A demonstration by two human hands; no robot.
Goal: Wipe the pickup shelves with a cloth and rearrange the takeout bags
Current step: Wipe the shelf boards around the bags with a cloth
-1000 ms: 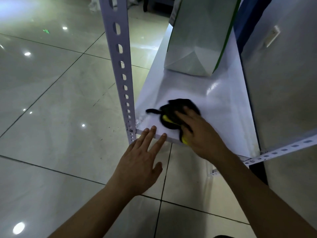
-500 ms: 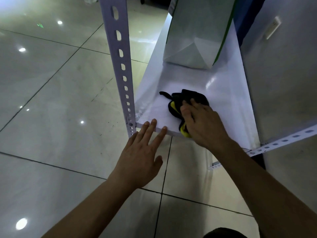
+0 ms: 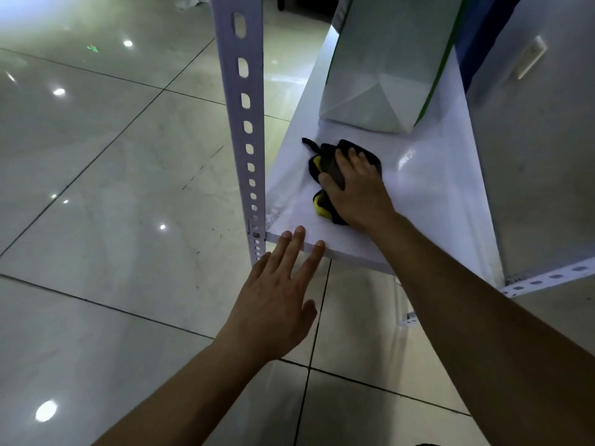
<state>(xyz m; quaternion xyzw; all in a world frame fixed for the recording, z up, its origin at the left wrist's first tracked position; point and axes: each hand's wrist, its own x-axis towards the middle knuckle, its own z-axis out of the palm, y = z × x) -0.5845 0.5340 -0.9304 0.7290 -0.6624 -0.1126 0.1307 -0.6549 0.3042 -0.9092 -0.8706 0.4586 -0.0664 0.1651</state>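
A white shelf board (image 3: 428, 201) runs away from me low above the floor. On it lies a crumpled black and yellow cloth (image 3: 325, 162). My right hand (image 3: 357, 191) presses flat on the cloth, fingers spread over it. My left hand (image 3: 277, 294) hovers with straight fingers, its fingertips at the shelf's near edge. A white takeout bag with a green edge (image 3: 386, 66) stands upright farther back on the same shelf, just beyond the cloth.
A perforated white metal upright (image 3: 241, 101) stands at the shelf's near left corner. A perforated rail (image 3: 553, 278) crosses at the right. A grey wall (image 3: 547, 140) with a socket borders the shelf's right side. Glossy floor tiles (image 3: 112, 188) spread to the left.
My right hand has slid the cloth away from the shelf's near edge, toward the bag and slightly right. My left hand has stayed near the front edge.
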